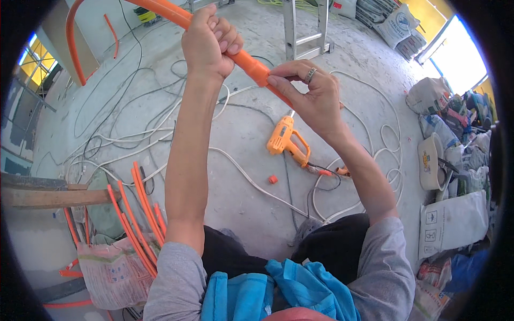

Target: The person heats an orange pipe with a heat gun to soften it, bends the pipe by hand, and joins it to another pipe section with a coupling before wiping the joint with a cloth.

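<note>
Both hands are raised in front of the person and clamped on the same orange plastic conduit pipe [160, 13]. The left hand [209, 43] wraps it in a full fist, thumb side toward the coupling. The right hand [313, 96] pinches the lower piece just beside it, fingertips [276, 80] laid along the pipe and a ring showing on one finger. Between the two hands sits a slightly thicker orange coupling sleeve [254, 67], touching both grips or nearly so.

Long axis of the pipe runs diagonally, from upper left down to lower right. Above the left fist it carries on and bends away in a wide arc toward the far wall. Below the right hand it is hidden behind the palm. Neither hand is farther from the joint; the sleeve lies right between them.

Down on the concrete floor [241, 176], well apart from the hands, lie an orange power drill [284, 139], a small orange fitting [272, 179] and loops of white cable [375, 160]. Spare orange pipe lengths [136, 214] stand in a sack at the lower left.
</note>
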Action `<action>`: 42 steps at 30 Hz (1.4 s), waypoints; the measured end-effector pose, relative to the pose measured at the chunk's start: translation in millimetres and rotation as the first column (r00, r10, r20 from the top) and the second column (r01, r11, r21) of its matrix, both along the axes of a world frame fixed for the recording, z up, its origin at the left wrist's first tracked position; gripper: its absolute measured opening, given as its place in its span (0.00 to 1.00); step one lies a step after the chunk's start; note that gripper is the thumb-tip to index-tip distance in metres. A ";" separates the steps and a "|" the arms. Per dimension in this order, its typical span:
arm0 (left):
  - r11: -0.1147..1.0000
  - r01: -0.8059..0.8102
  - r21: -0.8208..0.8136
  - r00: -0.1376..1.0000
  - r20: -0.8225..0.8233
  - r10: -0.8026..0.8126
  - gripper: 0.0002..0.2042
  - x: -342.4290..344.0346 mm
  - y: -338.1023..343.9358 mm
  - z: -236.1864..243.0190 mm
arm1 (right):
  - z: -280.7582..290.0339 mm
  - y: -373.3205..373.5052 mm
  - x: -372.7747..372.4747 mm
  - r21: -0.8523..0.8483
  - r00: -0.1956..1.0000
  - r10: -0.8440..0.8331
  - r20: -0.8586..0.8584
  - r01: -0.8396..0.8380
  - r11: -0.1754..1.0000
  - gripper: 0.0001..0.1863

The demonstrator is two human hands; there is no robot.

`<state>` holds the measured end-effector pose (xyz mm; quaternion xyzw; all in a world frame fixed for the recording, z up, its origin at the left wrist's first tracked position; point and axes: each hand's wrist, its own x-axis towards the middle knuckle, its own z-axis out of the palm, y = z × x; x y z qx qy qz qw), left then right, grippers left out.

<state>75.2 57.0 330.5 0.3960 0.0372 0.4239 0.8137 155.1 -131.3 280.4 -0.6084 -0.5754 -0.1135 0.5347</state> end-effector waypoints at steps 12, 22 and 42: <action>1.000 0.008 0.009 1.000 -0.011 -0.007 0.18 6.0 4.8 -10.6 | -5.7 -2.2 -1.7 -0.052 0.997 -0.068 0.045 0.071 0.996 0.15; 0.997 -0.063 0.051 0.996 0.058 0.060 0.19 8.2 6.7 -8.0 | 0.2 2.9 -11.0 -0.124 0.996 -0.089 -0.005 0.088 0.988 0.19; 0.999 -0.035 0.017 0.999 0.022 0.035 0.18 8.2 23.8 -28.6 | 43.1 -64.7 27.1 -0.508 0.981 0.136 0.137 -0.049 0.860 0.24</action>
